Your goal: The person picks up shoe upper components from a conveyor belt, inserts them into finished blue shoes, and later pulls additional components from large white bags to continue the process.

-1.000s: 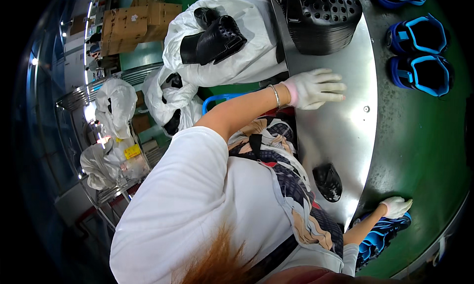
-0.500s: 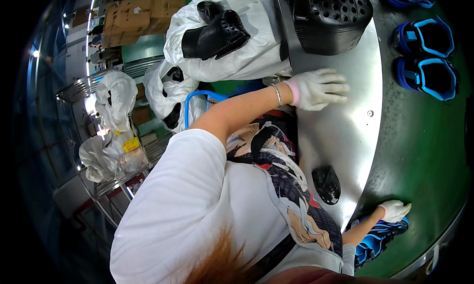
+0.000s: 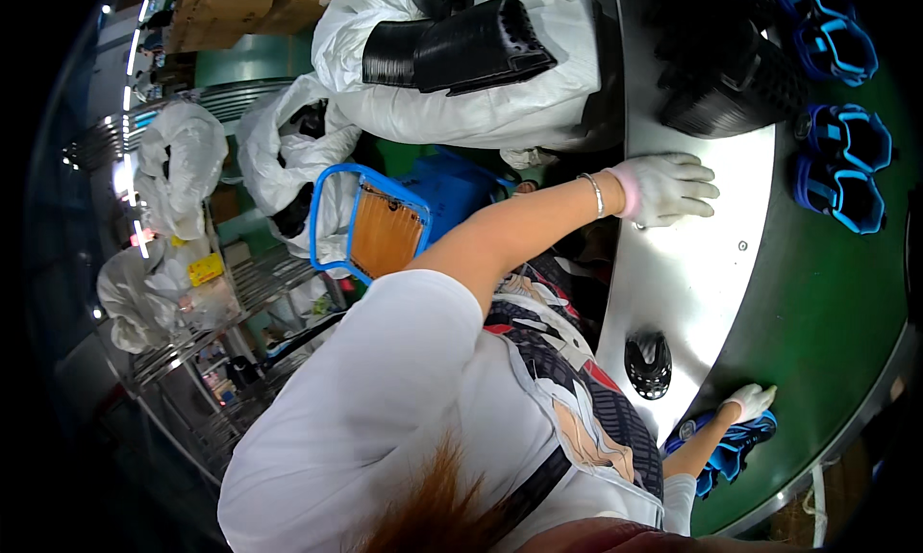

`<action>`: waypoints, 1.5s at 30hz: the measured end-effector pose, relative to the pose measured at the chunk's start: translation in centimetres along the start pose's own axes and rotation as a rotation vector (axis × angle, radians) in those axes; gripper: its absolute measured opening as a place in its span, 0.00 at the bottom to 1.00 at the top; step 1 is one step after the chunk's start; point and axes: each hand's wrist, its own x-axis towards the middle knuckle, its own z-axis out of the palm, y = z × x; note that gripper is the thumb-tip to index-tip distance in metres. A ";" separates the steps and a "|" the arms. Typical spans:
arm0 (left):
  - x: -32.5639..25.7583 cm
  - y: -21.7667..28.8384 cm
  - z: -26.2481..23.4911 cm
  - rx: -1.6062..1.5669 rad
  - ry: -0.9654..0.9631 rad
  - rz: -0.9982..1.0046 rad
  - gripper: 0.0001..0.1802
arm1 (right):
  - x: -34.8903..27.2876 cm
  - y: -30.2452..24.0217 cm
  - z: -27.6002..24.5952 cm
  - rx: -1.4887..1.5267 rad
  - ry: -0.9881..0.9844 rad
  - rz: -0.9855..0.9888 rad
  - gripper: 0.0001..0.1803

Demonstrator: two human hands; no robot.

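Steel-grey and polished, the curved metal table edge [image 3: 692, 274] is the landmark: it runs between the person's body and the green conveyor surface [image 3: 827, 303]. The left hand [image 3: 668, 188], in a white glove, lies flat on that steel with fingers spread and gripping nothing. Beyond it along the steel stands a stack of black perforated moulded trays [image 3: 721, 82], near the fingertips but apart. On the steel near the person's body sits a small black perforated piece [image 3: 649, 364], with bare steel between it and the left hand. The right hand [image 3: 752, 401], also white-gloved, rests fingers down on a blue-and-black sandal [image 3: 735, 442] at the steel's near end; whether it grips I cannot tell. More blue-and-black sandals [image 3: 841, 163] lie on the green surface past the steel.
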 end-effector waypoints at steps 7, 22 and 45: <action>-3.6 2.3 -0.5 0.034 -0.009 -0.185 0.20 | -4.9 -6.2 -7.7 0.241 -0.440 -0.148 0.27; -49.1 3.0 -20.1 0.477 0.121 -1.253 0.22 | -23.5 -57.1 -25.5 0.609 -0.273 -1.359 0.19; -76.4 2.7 -18.6 0.316 -0.115 -1.987 0.16 | -24.8 -86.2 -14.3 -0.011 -0.095 -1.783 0.34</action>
